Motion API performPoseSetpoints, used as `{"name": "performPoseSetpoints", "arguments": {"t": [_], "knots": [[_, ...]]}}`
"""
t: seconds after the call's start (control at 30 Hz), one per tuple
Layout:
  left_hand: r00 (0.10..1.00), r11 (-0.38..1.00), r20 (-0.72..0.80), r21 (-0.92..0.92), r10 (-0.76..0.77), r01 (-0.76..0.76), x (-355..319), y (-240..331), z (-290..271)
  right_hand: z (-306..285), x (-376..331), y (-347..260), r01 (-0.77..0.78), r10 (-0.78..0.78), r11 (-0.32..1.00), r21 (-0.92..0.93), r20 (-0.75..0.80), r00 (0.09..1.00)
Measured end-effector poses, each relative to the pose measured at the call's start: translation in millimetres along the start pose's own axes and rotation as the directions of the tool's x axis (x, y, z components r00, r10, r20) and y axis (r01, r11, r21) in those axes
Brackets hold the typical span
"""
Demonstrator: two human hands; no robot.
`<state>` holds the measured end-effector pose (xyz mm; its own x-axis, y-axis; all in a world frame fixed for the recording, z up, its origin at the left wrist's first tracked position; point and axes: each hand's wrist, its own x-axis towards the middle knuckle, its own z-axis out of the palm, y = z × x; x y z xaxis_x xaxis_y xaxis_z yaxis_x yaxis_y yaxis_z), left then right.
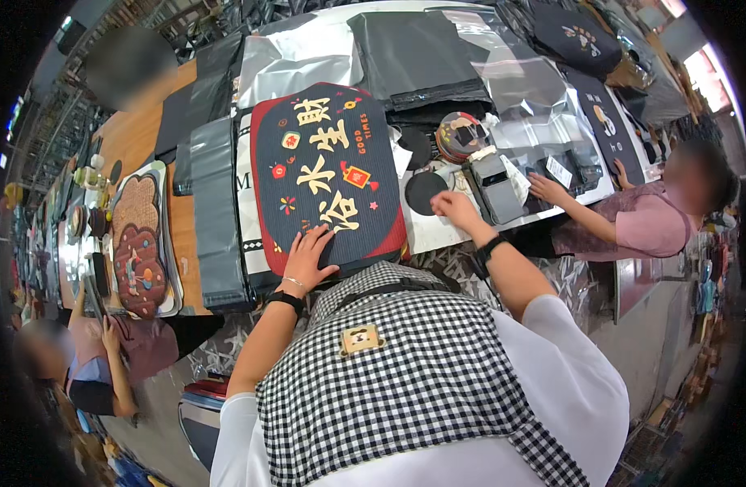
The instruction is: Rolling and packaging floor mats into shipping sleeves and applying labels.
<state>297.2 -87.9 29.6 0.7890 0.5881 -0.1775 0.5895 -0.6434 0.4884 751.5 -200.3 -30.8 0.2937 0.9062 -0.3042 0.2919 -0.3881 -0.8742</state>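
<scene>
A dark blue mat [308, 180] with a red border and printed gold characters lies in front of me on the table, apparently on top of other mats. My left hand [310, 258] rests on its near edge, palm down with fingers spread, holding nothing. To the right of the mat, my right hand [457, 210] hovers by a black round disc [424, 193], its fingers curled together. What those fingers hold, if anything, is too small to make out. Beyond the disc stands a stack of round printed pieces [461, 135]. A grey box-like device [496, 191] sits just right of my right hand.
Grey plastic bags [219, 211] are piled left of the mat, with more black bags [413, 57] behind it. A co-worker's hand [547, 188] reaches in from the right. Another person works at the left, near brown patterned mats [137, 243]. Scraps litter the floor.
</scene>
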Motion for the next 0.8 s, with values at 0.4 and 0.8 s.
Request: {"name": "performPoseSetpoints", "arguments": {"t": [0.4,0.8], "knots": [[0.990,0.997,-0.139,0.080,-0.012,0.023,0.7,24.0,12.6,41.9,145.4,-25.9,0.003,0.060,0.985,0.172,-0.359,0.931],[0.989,0.994,-0.145,0.102,-0.032,0.047,-9.1,11.2,21.1,-37.3,-25.1,30.6,-0.174,-0.090,0.805,-0.567,-0.408,0.909]]}}
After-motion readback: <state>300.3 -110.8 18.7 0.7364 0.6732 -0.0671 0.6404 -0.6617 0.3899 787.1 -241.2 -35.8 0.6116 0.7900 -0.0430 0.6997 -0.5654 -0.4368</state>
